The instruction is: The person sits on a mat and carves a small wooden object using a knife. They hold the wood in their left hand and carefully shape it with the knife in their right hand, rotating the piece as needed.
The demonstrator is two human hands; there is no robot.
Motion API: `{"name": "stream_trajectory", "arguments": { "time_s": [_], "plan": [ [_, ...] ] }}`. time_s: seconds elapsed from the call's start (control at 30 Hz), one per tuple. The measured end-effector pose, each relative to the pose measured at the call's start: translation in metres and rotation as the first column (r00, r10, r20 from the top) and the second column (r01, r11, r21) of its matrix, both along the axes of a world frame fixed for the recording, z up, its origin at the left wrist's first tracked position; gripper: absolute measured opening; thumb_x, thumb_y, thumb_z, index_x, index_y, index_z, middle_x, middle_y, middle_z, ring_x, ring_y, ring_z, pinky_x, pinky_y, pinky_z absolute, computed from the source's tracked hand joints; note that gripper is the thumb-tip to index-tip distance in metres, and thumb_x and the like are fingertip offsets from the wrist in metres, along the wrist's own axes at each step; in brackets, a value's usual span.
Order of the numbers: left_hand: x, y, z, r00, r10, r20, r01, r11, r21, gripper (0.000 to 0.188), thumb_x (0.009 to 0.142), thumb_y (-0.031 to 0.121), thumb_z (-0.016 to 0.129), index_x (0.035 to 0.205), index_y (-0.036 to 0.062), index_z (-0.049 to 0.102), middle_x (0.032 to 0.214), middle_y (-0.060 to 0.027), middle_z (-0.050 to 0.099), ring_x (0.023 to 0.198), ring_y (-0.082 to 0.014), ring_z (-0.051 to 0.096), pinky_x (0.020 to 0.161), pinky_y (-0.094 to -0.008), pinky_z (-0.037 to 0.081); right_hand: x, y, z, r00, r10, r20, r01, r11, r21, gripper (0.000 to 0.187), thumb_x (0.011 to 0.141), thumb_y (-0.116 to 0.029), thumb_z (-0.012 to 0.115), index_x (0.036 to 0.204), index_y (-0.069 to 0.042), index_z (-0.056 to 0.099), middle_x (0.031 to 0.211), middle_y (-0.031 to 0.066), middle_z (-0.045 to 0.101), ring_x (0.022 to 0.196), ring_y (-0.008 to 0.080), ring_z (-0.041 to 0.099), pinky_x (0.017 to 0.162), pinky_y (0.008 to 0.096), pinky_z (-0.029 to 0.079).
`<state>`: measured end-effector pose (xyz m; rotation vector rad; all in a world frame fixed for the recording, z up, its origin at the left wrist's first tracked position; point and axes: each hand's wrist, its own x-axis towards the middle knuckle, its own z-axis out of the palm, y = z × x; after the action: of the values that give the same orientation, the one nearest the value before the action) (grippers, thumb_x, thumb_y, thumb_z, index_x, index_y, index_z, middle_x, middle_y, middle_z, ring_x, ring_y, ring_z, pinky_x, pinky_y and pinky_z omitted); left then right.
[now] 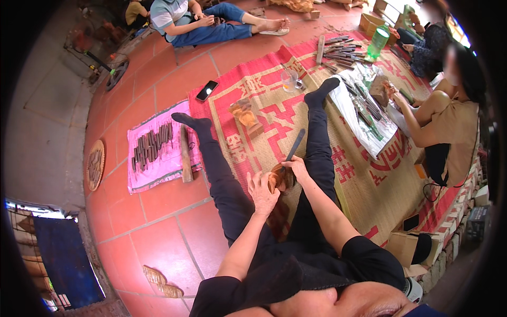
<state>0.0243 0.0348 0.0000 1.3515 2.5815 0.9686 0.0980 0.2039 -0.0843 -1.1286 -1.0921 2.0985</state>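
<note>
Between my legs, a reddish-brown carved wood piece [276, 177] is steadied by my left hand [262, 193], its fingers bent and partly spread along the left side of the wood. My right hand [297, 167] grips a long, dark, flat hand tool [296, 145] at the right of the wood. The tool's upper end points up and away from me. Where its lower end meets the wood is hidden by my right hand. Further out on the mat lies a pale carved wood block [245, 117].
Many thin carving tools [150, 148] lie on a pink cloth [179, 113] at left, beside a wooden mallet [186, 158]. A phone [207, 91], glass mug [289, 80] and green bottle [378, 41] stand or lie farther off. Co-workers sit at right [449, 121] and far left [203, 24].
</note>
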Motion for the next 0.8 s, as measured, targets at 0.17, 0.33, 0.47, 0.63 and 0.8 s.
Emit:
{"name": "stream_trajectory", "arguments": {
  "time_s": [0.17, 0.33, 0.47, 0.63, 0.8],
  "plan": [
    [0.0, 0.002, 0.004, 1.0, 0.0, 0.011, 0.0, 1.0, 0.001, 0.063, 0.061, 0.013, 0.07, 0.121, 0.0161, 0.053, 0.127, -0.0109, 0.041, 0.134, -0.0411, 0.024, 0.111, -0.0532, 0.023, -0.002, 0.002, -0.011, 0.975, -0.219, -0.04, 0.219, 0.976, -0.006, 0.008, 0.078, -0.004, 0.07, 0.086, -0.003, 0.067, 0.08, 0.0014, 0.065, 0.074, 0.0121, 0.059, 0.07, 0.027, 0.045],
    [-0.003, -0.004, 0.0, 1.0, 0.02, -0.001, -0.02, 0.999, 0.029, 0.063, 0.061, 0.014, 0.07, 0.121, 0.0148, 0.054, 0.126, -0.0109, 0.041, 0.134, -0.0406, 0.024, 0.111, -0.0529, 0.023, -0.001, -0.001, -0.003, 0.992, -0.101, -0.082, 0.1, 0.995, -0.006, 0.01, 0.078, -0.003, 0.071, 0.086, -0.002, 0.065, 0.08, 0.0017, 0.065, 0.071, 0.0126, 0.058, 0.07, 0.0263, 0.044],
    [-0.004, -0.003, -0.001, 1.0, 0.026, -0.008, -0.026, 0.999, 0.024, 0.062, 0.061, 0.014, 0.07, 0.121, 0.0137, 0.054, 0.126, -0.0106, 0.041, 0.134, -0.0399, 0.024, 0.111, -0.052, 0.023, 0.003, -0.002, -0.001, 0.998, -0.056, 0.03, 0.056, 0.998, 0.013, 0.012, 0.079, -0.004, 0.071, 0.089, -0.002, 0.065, 0.081, 0.0021, 0.064, 0.071, 0.0124, 0.058, 0.069, 0.0259, 0.045],
    [-0.005, -0.005, 0.001, 0.999, 0.047, 0.023, -0.047, 0.999, 0.024, 0.061, 0.061, 0.014, 0.07, 0.12, 0.0132, 0.054, 0.125, -0.0109, 0.041, 0.133, -0.0403, 0.025, 0.11, -0.0518, 0.025, -0.002, -0.004, 0.003, 0.978, -0.206, -0.037, 0.204, 0.978, -0.042, 0.009, 0.08, -0.006, 0.07, 0.087, -0.003, 0.064, 0.081, 0.002, 0.064, 0.072, 0.0116, 0.059, 0.069, 0.0255, 0.046],
    [-0.008, -0.004, -0.008, 0.996, 0.086, 0.018, -0.086, 0.995, 0.044, 0.062, 0.061, 0.015, 0.071, 0.121, 0.0129, 0.054, 0.125, -0.011, 0.041, 0.133, -0.0408, 0.025, 0.11, -0.0519, 0.026, 0.003, -0.004, 0.0, 0.999, -0.019, -0.031, 0.02, 1.0, 0.017, 0.011, 0.078, -0.004, 0.072, 0.088, -0.001, 0.069, 0.08, 0.0008, 0.065, 0.073, 0.0108, 0.059, 0.069, 0.0239, 0.045]
  ]
}}
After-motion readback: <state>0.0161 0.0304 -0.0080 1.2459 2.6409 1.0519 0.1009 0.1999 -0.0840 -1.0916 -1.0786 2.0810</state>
